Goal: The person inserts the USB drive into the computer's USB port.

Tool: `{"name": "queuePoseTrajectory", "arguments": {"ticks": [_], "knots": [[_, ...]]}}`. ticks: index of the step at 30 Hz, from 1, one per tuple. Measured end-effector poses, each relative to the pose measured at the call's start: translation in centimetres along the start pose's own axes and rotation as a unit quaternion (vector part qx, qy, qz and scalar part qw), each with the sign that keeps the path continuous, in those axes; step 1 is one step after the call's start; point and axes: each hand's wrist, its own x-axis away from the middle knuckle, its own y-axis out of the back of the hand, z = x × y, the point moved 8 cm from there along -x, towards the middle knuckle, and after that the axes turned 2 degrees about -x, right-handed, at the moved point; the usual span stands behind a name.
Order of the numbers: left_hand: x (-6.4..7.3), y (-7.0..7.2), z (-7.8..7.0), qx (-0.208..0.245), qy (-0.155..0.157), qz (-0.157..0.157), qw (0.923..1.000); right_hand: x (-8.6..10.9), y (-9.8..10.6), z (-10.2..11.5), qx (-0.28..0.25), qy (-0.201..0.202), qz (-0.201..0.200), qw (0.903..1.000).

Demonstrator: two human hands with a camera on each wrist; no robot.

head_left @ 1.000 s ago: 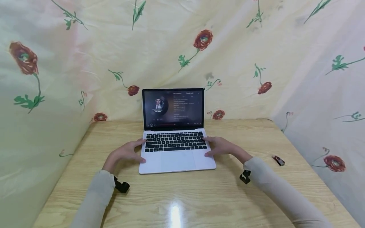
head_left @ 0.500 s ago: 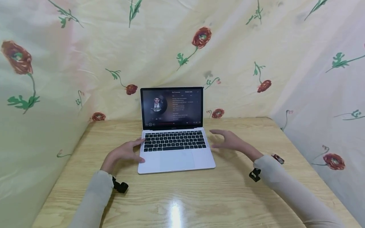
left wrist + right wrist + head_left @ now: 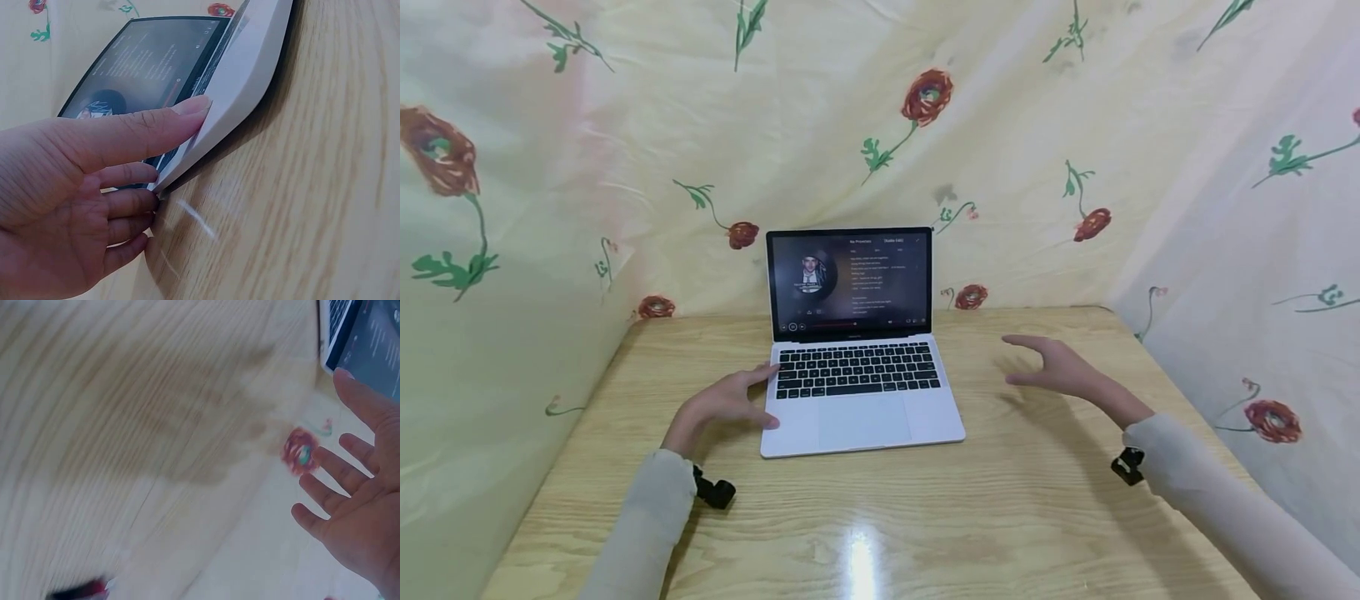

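A silver laptop point(image 3: 865, 421) stands unfolded on the wooden table, its dark screen point(image 3: 850, 283) lit with a picture and lines of text. My left hand point(image 3: 722, 402) holds the laptop's left edge. In the left wrist view, the left thumb point(image 3: 178, 122) lies over the top of the edge, with the other fingers bent along its side. To the right of the laptop, my right hand point(image 3: 1060, 369) is off it, fingers spread and holding nothing. A small dark and red USB stick point(image 3: 81, 590) shows at the bottom left of the right wrist view; the right arm hides it in the head view.
A pale cloth point(image 3: 820, 150) with red flowers hangs behind the wooden table point(image 3: 820, 525) and along both sides. Black wrist cameras point(image 3: 715, 493) are strapped at both sleeves.
My right hand has let go of the laptop's right side and moved off to the right, covering the USB stick from the head view. The left hand stays at the laptop.
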Motion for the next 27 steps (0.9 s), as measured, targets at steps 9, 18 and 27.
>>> {"name": "queuePoseTrajectory", "arguments": {"ticks": [9, 18, 27], "knots": [[0.0, -0.1, 0.1, 0.003, 0.005, -0.002, 1.0, 2.5, 2.3, -2.4, 0.025, -0.014, 0.004, 0.9996], [0.1, -0.1, 0.2, 0.005, 0.005, -0.002, 1.0, 4.9, 3.9, -5.3, 0.043, -0.023, 0.006, 0.9988], [0.1, -0.1, 0.2, 0.005, 0.009, -0.002, 0.9999, 6.5, 5.0, -8.4, 0.039, -0.04, 0.032, 0.9979]]}}
